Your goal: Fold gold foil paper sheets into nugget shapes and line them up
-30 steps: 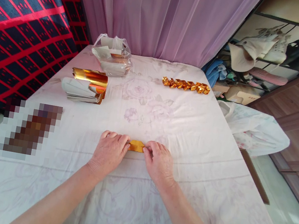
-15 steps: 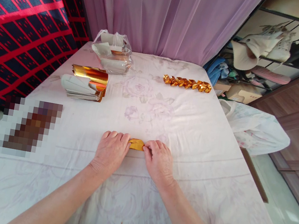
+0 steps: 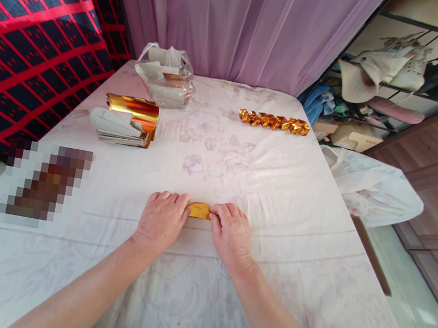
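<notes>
A small folded piece of gold foil paper (image 3: 199, 210) lies low over the table between my two hands. My left hand (image 3: 162, 216) is closed on its left end, with thumb and curled fingers pinching it. At the other end, my right hand (image 3: 231, 233) pinches the paper between thumb and fingers. Only the middle of the paper shows; both ends are hidden by my fingers. Farther back on the right, a row of folded gold foil pieces (image 3: 274, 122) rests on the cloth.
A stack of gold and white foil sheets (image 3: 123, 127) sits at the left, partly curled. Behind it stands a clear plastic bag (image 3: 165, 78) with papers inside. The flowered tablecloth (image 3: 282, 311) covers the table. A shelf with shoes (image 3: 409, 67) is at the right. A blurred patch hides something at left.
Both hands keep their pinch on the gold foil paper and have shifted very slightly. The paper's visible middle looks a little smoother and shinier now.
</notes>
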Demonstrator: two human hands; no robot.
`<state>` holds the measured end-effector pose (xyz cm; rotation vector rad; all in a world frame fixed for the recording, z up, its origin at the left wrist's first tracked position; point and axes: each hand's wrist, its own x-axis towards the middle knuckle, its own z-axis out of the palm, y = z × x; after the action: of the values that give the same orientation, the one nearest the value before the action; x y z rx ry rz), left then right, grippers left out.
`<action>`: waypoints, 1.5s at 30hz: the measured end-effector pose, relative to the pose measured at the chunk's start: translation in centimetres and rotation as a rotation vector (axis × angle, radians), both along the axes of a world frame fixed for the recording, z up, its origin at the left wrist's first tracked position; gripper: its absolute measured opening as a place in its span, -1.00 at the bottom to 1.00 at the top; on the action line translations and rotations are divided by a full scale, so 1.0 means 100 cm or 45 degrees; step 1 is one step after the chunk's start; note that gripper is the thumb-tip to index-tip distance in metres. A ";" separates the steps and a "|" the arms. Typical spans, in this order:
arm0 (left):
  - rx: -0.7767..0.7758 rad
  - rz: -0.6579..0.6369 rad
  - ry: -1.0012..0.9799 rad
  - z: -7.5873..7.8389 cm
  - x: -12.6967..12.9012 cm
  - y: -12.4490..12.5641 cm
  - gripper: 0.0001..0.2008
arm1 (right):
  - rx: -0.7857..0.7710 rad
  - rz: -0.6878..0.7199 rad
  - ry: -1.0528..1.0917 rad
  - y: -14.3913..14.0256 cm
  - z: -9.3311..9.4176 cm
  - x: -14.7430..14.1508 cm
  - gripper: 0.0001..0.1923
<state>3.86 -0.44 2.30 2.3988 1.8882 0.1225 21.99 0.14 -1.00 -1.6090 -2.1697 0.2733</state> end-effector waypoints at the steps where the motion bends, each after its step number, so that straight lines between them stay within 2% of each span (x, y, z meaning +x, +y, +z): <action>1: -0.004 0.003 -0.013 0.000 -0.001 0.000 -0.85 | 0.009 0.018 0.008 0.000 0.000 0.000 -0.84; 6: -0.015 0.002 -0.127 -0.001 -0.005 -0.002 -0.83 | 0.015 0.151 0.022 0.003 0.000 0.000 -0.75; 15: -0.142 0.000 -0.438 -0.007 -0.026 0.006 -0.79 | -0.005 0.143 0.029 0.002 -0.002 0.000 -0.75; 20: -0.115 0.000 -0.401 -0.006 -0.024 0.004 -0.78 | 0.024 0.143 0.044 0.001 -0.005 0.001 -0.77; 30: -0.120 0.059 -0.369 -0.002 -0.018 0.003 -0.97 | 0.042 0.097 0.205 -0.003 -0.008 0.003 -0.78; 33: -0.140 0.051 -0.341 -0.001 -0.019 0.001 -0.95 | 0.029 0.074 0.253 -0.005 -0.009 0.006 -0.77; 45: -0.107 0.020 -0.314 -0.001 -0.018 -0.010 -0.83 | 0.047 0.180 0.238 -0.004 -0.008 0.013 -0.82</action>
<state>2.03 -1.46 2.24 2.1996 1.7647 0.3170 23.30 -0.28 -1.84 -1.3544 -2.1336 0.4075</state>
